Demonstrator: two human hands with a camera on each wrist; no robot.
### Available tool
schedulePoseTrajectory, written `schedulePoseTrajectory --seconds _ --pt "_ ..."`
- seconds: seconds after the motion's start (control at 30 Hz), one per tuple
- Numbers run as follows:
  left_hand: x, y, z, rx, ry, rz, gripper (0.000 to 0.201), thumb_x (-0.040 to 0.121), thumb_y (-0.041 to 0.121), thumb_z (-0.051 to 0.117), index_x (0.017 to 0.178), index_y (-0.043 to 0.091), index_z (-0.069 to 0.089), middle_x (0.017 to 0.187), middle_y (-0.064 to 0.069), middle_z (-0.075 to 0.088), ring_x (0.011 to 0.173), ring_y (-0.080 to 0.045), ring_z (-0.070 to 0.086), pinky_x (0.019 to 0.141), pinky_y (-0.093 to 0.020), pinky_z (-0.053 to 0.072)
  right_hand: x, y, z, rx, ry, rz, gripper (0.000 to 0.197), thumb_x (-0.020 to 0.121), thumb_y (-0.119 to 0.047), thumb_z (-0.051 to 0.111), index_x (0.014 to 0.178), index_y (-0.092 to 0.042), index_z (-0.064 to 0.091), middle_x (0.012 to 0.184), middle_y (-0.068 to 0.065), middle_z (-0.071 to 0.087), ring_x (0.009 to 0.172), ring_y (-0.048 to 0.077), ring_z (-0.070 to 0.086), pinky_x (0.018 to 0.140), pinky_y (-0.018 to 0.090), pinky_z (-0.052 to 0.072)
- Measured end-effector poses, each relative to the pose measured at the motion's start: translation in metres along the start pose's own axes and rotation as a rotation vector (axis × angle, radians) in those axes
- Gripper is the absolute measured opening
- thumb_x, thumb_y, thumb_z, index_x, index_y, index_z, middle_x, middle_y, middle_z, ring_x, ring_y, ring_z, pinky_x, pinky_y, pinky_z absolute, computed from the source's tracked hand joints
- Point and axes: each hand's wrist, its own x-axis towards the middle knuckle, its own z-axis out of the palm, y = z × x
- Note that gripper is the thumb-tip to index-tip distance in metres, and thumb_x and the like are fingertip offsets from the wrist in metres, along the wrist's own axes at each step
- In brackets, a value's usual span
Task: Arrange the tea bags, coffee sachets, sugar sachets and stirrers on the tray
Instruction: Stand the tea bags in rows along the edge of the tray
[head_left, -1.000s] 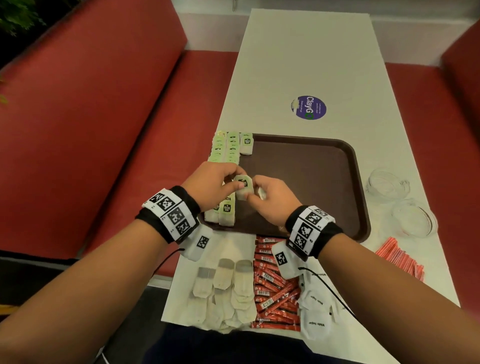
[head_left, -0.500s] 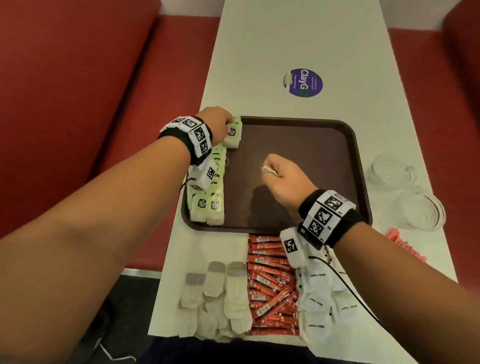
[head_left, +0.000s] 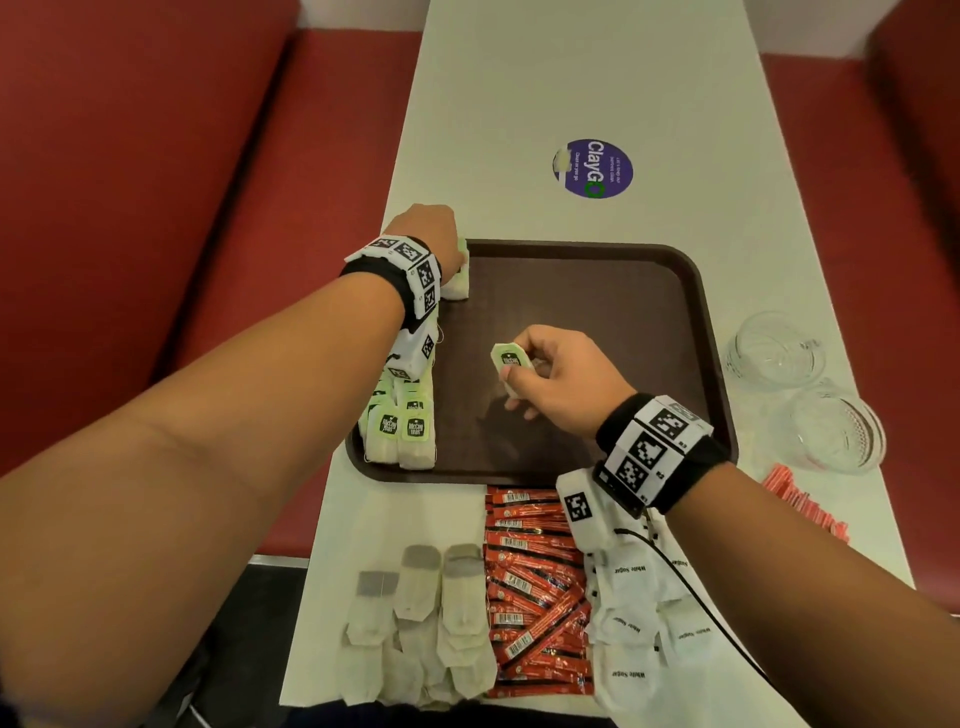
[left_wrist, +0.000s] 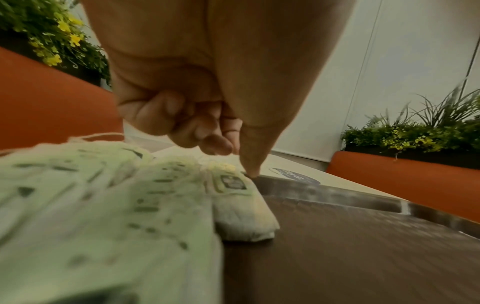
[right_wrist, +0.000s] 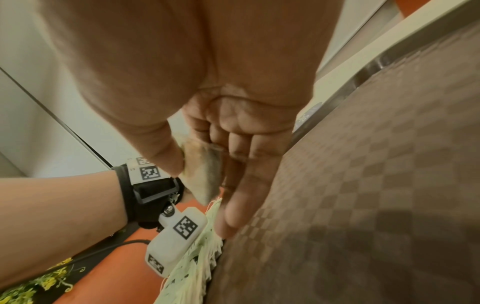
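Observation:
A brown tray (head_left: 597, 291) lies on the white table. A row of green-tagged tea bags (head_left: 405, 421) runs along its left edge. My left hand (head_left: 452, 249) is at the tray's far left corner. Its thumb tip touches the far end of the last tea bag (left_wrist: 241, 203) there, and the other fingers (left_wrist: 202, 131) are curled with nothing in them. Over the middle of the tray, my right hand (head_left: 556, 374) pinches another green-tagged tea bag (head_left: 506, 358) between thumb and fingers, which the right wrist view shows as a bag (right_wrist: 205, 174).
Near the table's front edge lie plain tea bags (head_left: 421, 613), red coffee sachets (head_left: 535, 587) and white sugar sachets (head_left: 634, 623). Red stirrers (head_left: 800, 499) and two glass cups (head_left: 774, 348) sit right of the tray. Red benches flank the table.
My left hand carried a tea bag from the tray's middle to the far left corner and set it down. The right hand stayed over the tray and now shows its tea bag's tag.

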Motion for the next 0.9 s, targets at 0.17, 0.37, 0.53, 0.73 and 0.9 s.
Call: schedulePoseTrajectory --seconds 0.17,0.37,0.53,0.73,0.9 --pt "0.001 0.012 0.004 0.051 -0.048 0.004 0.028 0.09 0.038 0.063 0.089 0.011 0.057 0.092 -0.009 0.062 0.078 -0.028 0.054 0.067 -0.033 0.041 0.0 -0.004 -0.004 -0.018 0.006 -0.001 0.008 0.098 -0.024 0.062 0.101 -0.017 0.061 0.09 0.004 0.072 0.066 0.019 0.074 0.06 0.044 0.062" --pt "-0.009 0.01 -0.006 -0.029 -0.026 0.027 0.03 0.093 0.04 0.059 0.099 0.011 0.062 0.105 -0.01 0.067 0.087 -0.027 0.058 0.072 -0.033 0.046 0.006 0.0 -0.008 -0.085 0.088 -0.043 0.008 0.097 -0.033 0.063 0.094 -0.025 0.061 0.065 0.009 0.07 0.053 0.021 0.067 0.057 0.039 0.057" --pt "-0.056 0.013 -0.036 -0.416 0.058 0.278 0.033 0.095 0.053 0.056 0.098 0.022 0.067 0.092 0.007 0.066 0.085 -0.013 0.06 0.075 -0.029 0.047 0.012 0.001 -0.01 -0.034 0.148 -0.062 0.01 0.098 -0.031 0.062 0.093 -0.023 0.059 0.072 0.012 0.072 0.056 0.028 0.067 0.062 0.045 0.058" --pt "-0.109 0.013 -0.038 -0.547 -0.159 0.538 0.016 0.085 0.041 0.075 0.092 0.027 0.073 0.082 0.012 0.069 0.072 0.0 0.057 0.071 -0.022 0.048 0.022 0.004 -0.009 0.109 0.188 -0.088 0.016 0.092 -0.026 0.069 0.095 -0.023 0.053 0.088 0.01 0.07 0.055 0.031 0.066 0.053 0.037 0.052" --pt "-0.108 0.008 -0.027 -0.61 -0.027 0.491 0.004 0.092 0.026 0.068 0.092 0.028 0.066 0.087 0.01 0.067 0.082 -0.01 0.061 0.076 -0.025 0.048 0.022 0.003 -0.004 0.129 0.191 -0.071 0.046 0.085 -0.019 0.078 0.114 -0.027 0.045 0.098 0.001 0.07 0.058 0.031 0.066 0.05 0.032 0.052"
